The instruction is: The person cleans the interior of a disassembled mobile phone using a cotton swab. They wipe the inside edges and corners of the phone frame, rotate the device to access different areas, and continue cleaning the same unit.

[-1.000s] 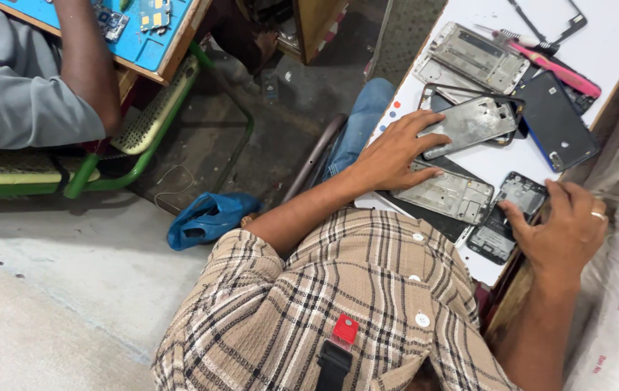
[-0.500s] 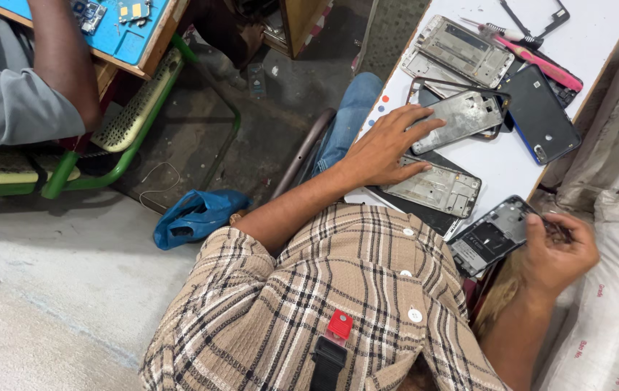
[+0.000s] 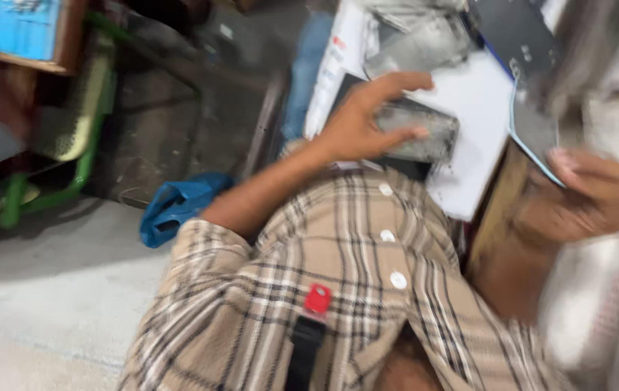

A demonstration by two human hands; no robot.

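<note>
1. Two hands are seen over the near end of a white worktop [image 3: 479, 108]; the picture is blurred by motion throughout.
2. The left hand [image 3: 367, 119] is curled, with fingers bent over a grey metal phone frame [image 3: 425, 134]. The frame is gripped between fingertips and thumb at the near edge of the worktop, above a dark flat piece lying beneath it.
3. The right hand [image 3: 584, 195] is loosely closed off the right edge of the worktop. A thin dark phone panel [image 3: 533, 130] with a pale blue rim is pinched at its lower corner by the fingertips and is tilted upward toward the worktop.
4. More grey frames [image 3: 414, 47] and a black panel [image 3: 515, 32] are seen farther back on the worktop; their details cannot be told.
5. A checked beige shirt [image 3: 338, 289] with white buttons fills the lower middle.
6. A blue cloth [image 3: 179, 206] lies on the grey floor to the left, beside a green metal frame [image 3: 92, 137].
</note>
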